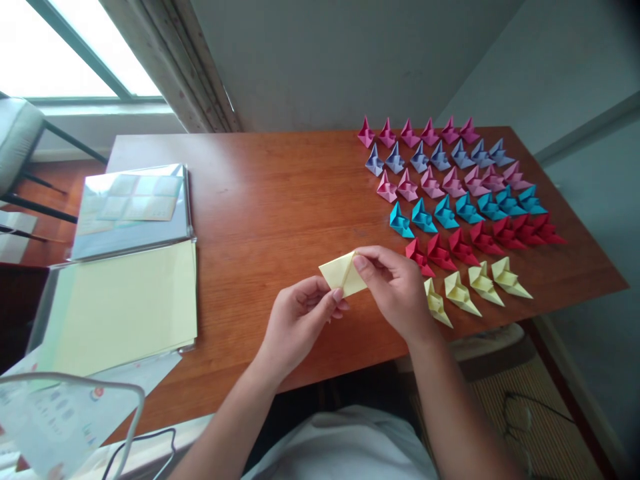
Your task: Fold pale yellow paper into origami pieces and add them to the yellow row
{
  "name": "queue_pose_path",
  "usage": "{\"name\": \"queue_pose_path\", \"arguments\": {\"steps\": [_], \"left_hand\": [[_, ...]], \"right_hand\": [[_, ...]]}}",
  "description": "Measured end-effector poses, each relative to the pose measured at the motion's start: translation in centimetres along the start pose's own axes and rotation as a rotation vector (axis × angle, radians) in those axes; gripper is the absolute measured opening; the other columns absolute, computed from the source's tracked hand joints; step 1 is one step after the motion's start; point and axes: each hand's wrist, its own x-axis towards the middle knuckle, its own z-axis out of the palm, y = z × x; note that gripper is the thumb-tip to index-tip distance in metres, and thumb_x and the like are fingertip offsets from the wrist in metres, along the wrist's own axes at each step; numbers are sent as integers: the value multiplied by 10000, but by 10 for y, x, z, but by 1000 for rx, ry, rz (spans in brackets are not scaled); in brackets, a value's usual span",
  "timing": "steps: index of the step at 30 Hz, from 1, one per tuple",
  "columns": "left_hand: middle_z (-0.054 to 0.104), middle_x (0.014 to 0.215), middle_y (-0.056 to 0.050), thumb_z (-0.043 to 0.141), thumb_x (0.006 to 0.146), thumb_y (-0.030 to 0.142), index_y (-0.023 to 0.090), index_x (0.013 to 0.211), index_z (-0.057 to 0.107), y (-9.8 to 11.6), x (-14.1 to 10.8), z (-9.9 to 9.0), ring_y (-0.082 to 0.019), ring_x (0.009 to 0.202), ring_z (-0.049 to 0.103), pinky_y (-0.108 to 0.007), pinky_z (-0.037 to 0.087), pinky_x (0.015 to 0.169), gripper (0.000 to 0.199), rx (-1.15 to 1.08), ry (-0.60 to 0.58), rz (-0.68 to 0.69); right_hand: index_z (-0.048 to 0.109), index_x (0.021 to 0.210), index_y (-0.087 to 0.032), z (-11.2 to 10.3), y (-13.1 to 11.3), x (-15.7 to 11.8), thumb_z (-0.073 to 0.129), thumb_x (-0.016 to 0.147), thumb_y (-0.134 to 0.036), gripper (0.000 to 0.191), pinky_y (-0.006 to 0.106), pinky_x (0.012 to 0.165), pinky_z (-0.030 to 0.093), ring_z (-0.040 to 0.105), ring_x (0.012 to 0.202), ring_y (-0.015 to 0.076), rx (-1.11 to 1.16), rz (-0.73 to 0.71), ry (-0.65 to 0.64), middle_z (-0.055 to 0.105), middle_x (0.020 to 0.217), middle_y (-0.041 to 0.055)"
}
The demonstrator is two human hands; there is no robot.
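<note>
A small piece of folded pale yellow paper [340, 272] is held up between both hands over the front of the table. My left hand [305, 317] pinches its lower edge between thumb and fingers. At its upper right corner, the thumb and fingers of my right hand [395, 287] are closed on it. A diagonal crease runs across the paper's face. Just right of my right hand lie several yellow origami pieces [460, 293] in a row, one partly hidden behind the hand. Red origami pieces [463, 247] line up behind them.
Further rows hold blue [445, 212], pink [430, 182], lilac [420, 157] and magenta [409, 135] origami pieces. Yellow paper sheets [125, 300] and a clear-covered pack [135, 207] lie at left on the wooden table [265, 213]. A metal-framed rack [140, 400] stands front left.
</note>
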Motion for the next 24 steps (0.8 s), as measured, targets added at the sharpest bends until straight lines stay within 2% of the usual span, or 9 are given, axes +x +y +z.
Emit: {"name": "queue_pose_path", "arguments": {"steps": [6, 12, 17, 21, 24], "left_hand": [[701, 698, -11, 790, 823, 315, 134, 795, 727, 3, 0, 0, -95, 654, 607, -171, 472, 627, 194, 3, 24, 34], [665, 647, 8, 816, 794, 318, 140, 724, 702, 2, 0, -1, -81, 610, 556, -168, 426, 584, 222, -12, 56, 38], [684, 680, -9, 815, 787, 325, 135, 754, 712, 1, 1, -2, -103, 637, 585, -192, 463, 618, 219, -2, 30, 13], [723, 737, -24, 847, 744, 329, 145, 825, 737, 1, 1, -1, -138, 678, 636, -225, 516, 654, 229, -27, 8, -4], [734, 715, -29, 862, 726, 340, 150, 799, 753, 2, 0, -1, -140, 644, 646, -226, 528, 632, 231, -11, 14, -8]], "right_hand": [[719, 871, -216, 4, -1, 2, 628, 963, -313, 162, 274, 661, 510, 661, 736, 163, 13, 15, 19, 731, 821, 11], [700, 895, -226, 7, -4, 0, 626, 962, -379, 183, 266, 692, 504, 652, 768, 156, 144, 58, -48, 699, 837, 0], [689, 831, -213, 13, -6, -1, 670, 929, -375, 190, 270, 672, 502, 638, 725, 157, 152, 126, -6, 684, 785, 5], [681, 785, -208, 12, -11, 1, 669, 923, -329, 184, 269, 654, 489, 614, 705, 151, 154, 111, -26, 667, 752, 1], [668, 763, -203, 9, -14, 3, 667, 915, -303, 182, 265, 631, 471, 588, 675, 144, 167, 125, -69, 646, 720, -6]]}}
